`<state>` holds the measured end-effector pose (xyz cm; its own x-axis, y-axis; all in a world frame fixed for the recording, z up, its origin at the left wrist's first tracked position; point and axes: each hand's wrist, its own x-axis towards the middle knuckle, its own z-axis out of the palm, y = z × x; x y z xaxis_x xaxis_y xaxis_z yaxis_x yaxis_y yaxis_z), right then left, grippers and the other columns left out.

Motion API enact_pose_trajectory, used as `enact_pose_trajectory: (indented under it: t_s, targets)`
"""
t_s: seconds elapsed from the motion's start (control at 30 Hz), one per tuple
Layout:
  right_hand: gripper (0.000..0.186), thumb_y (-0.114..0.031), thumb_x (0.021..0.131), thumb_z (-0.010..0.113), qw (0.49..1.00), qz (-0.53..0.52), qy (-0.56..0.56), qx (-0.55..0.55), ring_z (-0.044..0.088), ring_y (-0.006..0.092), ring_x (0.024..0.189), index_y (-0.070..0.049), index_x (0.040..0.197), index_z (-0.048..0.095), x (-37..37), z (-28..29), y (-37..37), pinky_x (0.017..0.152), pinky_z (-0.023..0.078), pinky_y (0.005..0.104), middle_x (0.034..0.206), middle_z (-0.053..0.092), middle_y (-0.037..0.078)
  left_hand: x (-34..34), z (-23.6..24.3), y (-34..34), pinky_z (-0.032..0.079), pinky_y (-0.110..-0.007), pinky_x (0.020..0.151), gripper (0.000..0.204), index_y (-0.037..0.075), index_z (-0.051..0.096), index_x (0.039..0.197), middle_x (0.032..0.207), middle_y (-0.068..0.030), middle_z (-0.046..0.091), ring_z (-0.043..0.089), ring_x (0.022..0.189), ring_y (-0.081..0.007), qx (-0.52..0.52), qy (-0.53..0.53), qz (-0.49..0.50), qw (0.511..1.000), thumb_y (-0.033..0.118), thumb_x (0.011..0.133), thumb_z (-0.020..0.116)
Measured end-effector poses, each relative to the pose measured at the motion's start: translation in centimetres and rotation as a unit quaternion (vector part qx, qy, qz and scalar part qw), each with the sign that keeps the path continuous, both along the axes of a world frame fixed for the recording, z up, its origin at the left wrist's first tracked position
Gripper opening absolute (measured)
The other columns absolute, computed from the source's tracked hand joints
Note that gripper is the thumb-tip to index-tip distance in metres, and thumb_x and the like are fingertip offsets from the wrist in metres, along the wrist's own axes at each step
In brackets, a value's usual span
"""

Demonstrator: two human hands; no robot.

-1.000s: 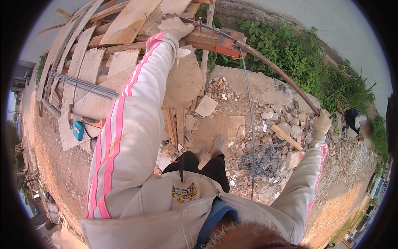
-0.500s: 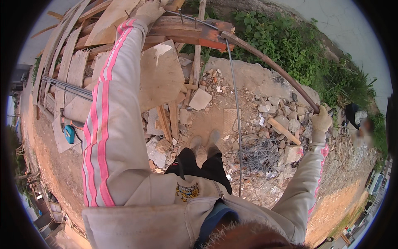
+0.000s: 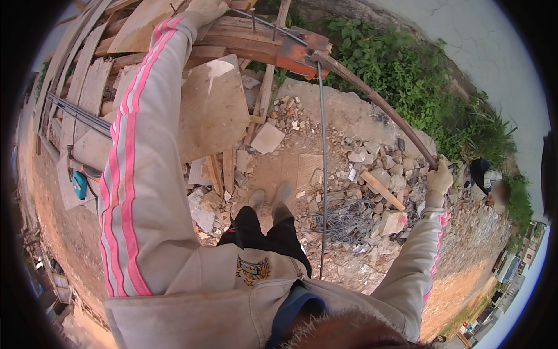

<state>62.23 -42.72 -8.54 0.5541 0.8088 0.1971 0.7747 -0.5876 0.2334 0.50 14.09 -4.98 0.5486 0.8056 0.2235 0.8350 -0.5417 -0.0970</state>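
My left hand [image 3: 206, 10], in a pale glove, is closed around a thin steel rod [image 3: 256, 21] at the far edge of a wooden bench. The rod runs right to an orange-red metal block [image 3: 302, 53] and bends sharply there. Its long free part [image 3: 323, 163] comes back toward me, past my legs. My right hand [image 3: 440, 179], also gloved, grips the near end of a curved, rusty metal bar [image 3: 383, 96]. That bar's far end meets the rod at the block. Upright nails [image 3: 253, 20] stand in the bench timber beside the rod.
Several more rods [image 3: 81, 116] lie on boards at left, near a teal tape measure [image 3: 79, 184] and a hammer-like tool [image 3: 87, 170]. A plywood sheet [image 3: 214, 110] covers part of the bench. Rubble and tangled wire [image 3: 349, 221] litter the ground. A person [image 3: 487, 177] is at far right.
The view has shifted slightly, so most things sit further left. My right hand and the rusty bar's end have come a little nearer to me. Both hands keep their grip.
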Motion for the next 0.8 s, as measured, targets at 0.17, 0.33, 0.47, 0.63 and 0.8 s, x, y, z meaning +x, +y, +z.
enact_pose_trajectory:
  t_s: [0.17, 0.33, 0.47, 0.63, 0.8]
  targets:
    - [0.032, -0.009, 0.075, 0.065, 0.999, 0.014, 0.019, 0.025, 0.071, 0.04, 0.085, -0.017, 0.106, 0.074, -0.4, -1.2, -1.1, 0.075, 0.056, 0.0504, 0.088, 0.073, 0.015, -0.2, -0.6, 0.6, 0.037, -0.055, 0.115, 0.058, 0.013, 0.055, 0.147, 0.153, -0.0179, 0.051, 0.047, 0.143, -0.0319, 0.008, -0.018, -0.008, 1.0, 0.027, 0.091, 0.046]
    - [0.023, -0.01, 0.076, 0.065, 1.0, -0.002, 0.01, 0.019, 0.071, 0.0399, 0.082, -0.013, 0.098, 0.071, -3.7, -0.4, -2.4, 0.072, 0.055, 0.0513, 0.086, 0.073, 0.016, 0.7, 2.1, -1.6, 0.039, -0.052, 0.115, 0.055, 0.009, 0.058, 0.142, 0.148, -0.0194, 0.056, 0.054, 0.135, -0.0353, -0.082, -0.024, 0.012, 0.996, 0.025, 0.091, 0.047]
    - [0.015, -0.019, 0.082, 0.071, 1.0, 0.006, -0.001, 0.005, 0.07, 0.043, 0.079, -0.014, 0.096, 0.069, -3.3, 0.2, -3.2, 0.069, 0.054, 0.0531, 0.083, 0.072, 0.018, -0.4, 0.2, -0.1, 0.039, -0.051, 0.115, 0.053, 0.009, 0.062, 0.139, 0.147, -0.0191, 0.056, 0.054, 0.135, -0.0352, 0.01, -0.056, -0.013, 0.998, 0.025, 0.09, 0.047]
    - [0.015, -0.018, 0.084, 0.068, 1.0, -0.009, 0.024, 0.005, 0.069, 0.0444, 0.081, -0.013, 0.099, 0.069, -5.6, 0.4, -4.3, 0.07, 0.053, 0.054, 0.083, 0.072, 0.021, -0.2, -0.2, 0.0, 0.039, -0.049, 0.115, 0.054, 0.01, 0.061, 0.14, 0.147, -0.0188, 0.057, 0.054, 0.135, -0.0342, 0.025, -0.018, -0.021, 0.999, 0.026, 0.09, 0.048]
    - [0.018, -0.017, 0.083, 0.066, 0.998, -0.046, 0.035, 0.003, 0.069, 0.0447, 0.084, -0.013, 0.1, 0.07, -8.5, 0.9, -6.4, 0.073, 0.054, 0.0545, 0.085, 0.071, 0.021, 0.5, 0.7, -0.9, 0.04, -0.05, 0.114, 0.054, 0.009, 0.059, 0.14, 0.147, -0.0183, 0.057, 0.053, 0.136, -0.034, -0.008, -0.036, -0.023, 0.999, 0.028, 0.091, 0.048]
